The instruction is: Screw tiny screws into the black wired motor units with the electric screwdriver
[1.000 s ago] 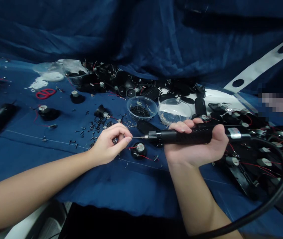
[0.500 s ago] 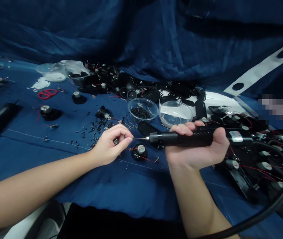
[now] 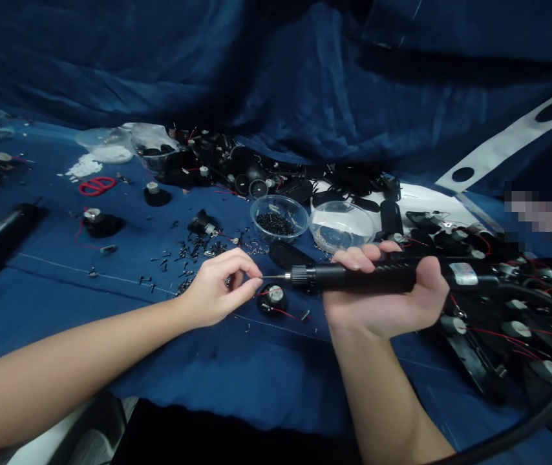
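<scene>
My right hand (image 3: pixel 382 297) is wrapped round a black electric screwdriver (image 3: pixel 353 275), which lies level with its bit pointing left. The thumb and fingers of my left hand (image 3: pixel 220 284) pinch together at the tip of the bit; whatever is between them is too small to make out. Just below the bit, a round black part with a silver motor (image 3: pixel 275 294) and red wires rests on the blue cloth. Loose black screws (image 3: pixel 203 248) lie scattered behind my left hand. A clear tub of dark screws (image 3: pixel 278 219) stands beyond the bit.
Beside the tub is a second clear tub (image 3: pixel 341 223). Red-handled scissors (image 3: pixel 97 186) and another black tool (image 3: pixel 4 242) lie on the left. Motor parts with wires (image 3: pixel 513 323) crowd the right, near the screwdriver's thick cable (image 3: pixel 547 403). Blurred pixels cover something at far right.
The view has shifted slightly, so most things appear a little lower. Both hands keep the same grip, with the bit tip still at my left fingertips.
</scene>
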`<state>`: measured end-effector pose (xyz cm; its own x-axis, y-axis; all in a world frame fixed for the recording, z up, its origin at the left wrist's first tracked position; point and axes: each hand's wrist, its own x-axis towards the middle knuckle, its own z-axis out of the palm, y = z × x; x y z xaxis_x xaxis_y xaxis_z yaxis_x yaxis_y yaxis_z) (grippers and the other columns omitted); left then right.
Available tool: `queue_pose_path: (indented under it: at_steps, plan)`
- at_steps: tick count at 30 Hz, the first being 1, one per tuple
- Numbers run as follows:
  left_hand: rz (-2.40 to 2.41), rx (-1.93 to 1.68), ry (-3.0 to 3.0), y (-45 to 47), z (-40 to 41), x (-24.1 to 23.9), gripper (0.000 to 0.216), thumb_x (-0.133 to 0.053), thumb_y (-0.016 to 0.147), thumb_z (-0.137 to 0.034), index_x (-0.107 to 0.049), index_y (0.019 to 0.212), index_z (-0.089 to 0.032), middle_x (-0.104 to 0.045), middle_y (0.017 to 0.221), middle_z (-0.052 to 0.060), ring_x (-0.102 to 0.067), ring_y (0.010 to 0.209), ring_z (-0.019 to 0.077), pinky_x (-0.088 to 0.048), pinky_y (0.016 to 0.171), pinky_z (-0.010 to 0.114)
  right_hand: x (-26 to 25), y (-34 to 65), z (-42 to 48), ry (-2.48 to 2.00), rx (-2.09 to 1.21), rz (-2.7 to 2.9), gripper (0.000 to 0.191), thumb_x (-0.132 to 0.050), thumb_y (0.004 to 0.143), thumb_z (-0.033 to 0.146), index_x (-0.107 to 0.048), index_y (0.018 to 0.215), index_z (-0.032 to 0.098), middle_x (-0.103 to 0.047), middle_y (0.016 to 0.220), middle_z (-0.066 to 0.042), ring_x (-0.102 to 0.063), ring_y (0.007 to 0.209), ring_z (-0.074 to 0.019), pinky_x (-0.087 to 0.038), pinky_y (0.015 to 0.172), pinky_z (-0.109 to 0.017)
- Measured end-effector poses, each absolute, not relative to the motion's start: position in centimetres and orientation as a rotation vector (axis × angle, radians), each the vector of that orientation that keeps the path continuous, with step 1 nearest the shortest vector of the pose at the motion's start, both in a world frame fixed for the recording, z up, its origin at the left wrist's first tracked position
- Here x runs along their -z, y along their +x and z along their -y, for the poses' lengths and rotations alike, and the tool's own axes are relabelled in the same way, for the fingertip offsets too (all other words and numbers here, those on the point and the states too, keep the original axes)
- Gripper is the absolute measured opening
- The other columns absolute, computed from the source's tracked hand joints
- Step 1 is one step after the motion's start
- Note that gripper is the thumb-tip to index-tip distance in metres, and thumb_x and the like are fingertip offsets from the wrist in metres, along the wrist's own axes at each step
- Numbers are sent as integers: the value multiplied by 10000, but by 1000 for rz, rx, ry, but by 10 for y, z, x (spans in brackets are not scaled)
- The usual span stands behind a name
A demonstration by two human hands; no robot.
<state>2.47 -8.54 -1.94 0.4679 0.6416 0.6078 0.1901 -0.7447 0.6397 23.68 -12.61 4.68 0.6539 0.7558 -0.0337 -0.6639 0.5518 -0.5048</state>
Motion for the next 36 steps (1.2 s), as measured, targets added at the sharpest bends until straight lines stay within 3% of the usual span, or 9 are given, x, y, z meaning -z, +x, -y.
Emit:
queue_pose_path:
  at_steps: [8,16,22,24,26,29,31,36]
  plan:
    - [-679,-1279,2314,25,87,20,22,-706,939,-164,-710,923,-179,-680,835,6,-517,543,64,-474,551,224,-47,238,131,-531,-824,328,369,-751,552,501,-653,698,177,-565,595,41,-443,446,-64,-383,450,-234]
    - [-653,-1257,2433,28,90,18,52,-652,936,-137,-664,931,-187,-668,864,12,-520,578,77,-471,548,216,-41,236,136,-453,-828,527,316,-781,642,472,-741,756,180,-621,617,12,-489,454,-83,-430,450,-247]
    - [-672,-1202,2675,24,88,-5,122,-664,896,-204,-659,1018,-207,-743,966,67,-674,893,224,-541,821,393,-39,238,137,-422,-875,508,309,-782,669,456,-733,771,168,-615,622,12,-519,467,-84,-470,479,-244]
    - [-725,-1274,2649,24,70,-25,160,-656,919,-247,-677,1071,-204,-756,1037,86,-684,976,245,-539,894,421,-40,244,135,-414,-865,444,333,-793,644,466,-720,754,161,-605,614,11,-517,466,-83,-470,474,-242]
    - [-874,-1345,2565,31,38,-47,118,-613,956,-275,-696,996,-202,-754,999,78,-688,955,231,-544,899,400,-42,251,132,-404,-854,370,347,-805,620,468,-701,735,158,-588,604,15,-512,465,-80,-469,470,-238]
    - [-1236,-1033,2549,63,-26,-73,175,-626,923,-336,-735,914,-199,-769,918,65,-705,887,234,-552,859,380,-42,263,127,-397,-827,291,347,-799,610,465,-673,719,161,-562,591,27,-503,465,-75,-470,472,-233]
    - [-1471,-611,2541,94,-66,-80,212,-632,923,-366,-772,1002,-228,-805,1013,58,-737,991,247,-557,924,368,-42,268,125,-412,-826,244,349,-796,597,464,-662,717,165,-562,588,28,-506,471,-76,-473,479,-230]
    - [-1595,-289,2492,167,-114,-71,519,-808,779,-533,-790,1190,-218,-793,1238,153,-726,1186,388,-565,1025,467,-41,271,121,-423,-872,129,368,-808,546,458,-629,710,181,-563,586,37,-494,476,-69,-463,482,-221]
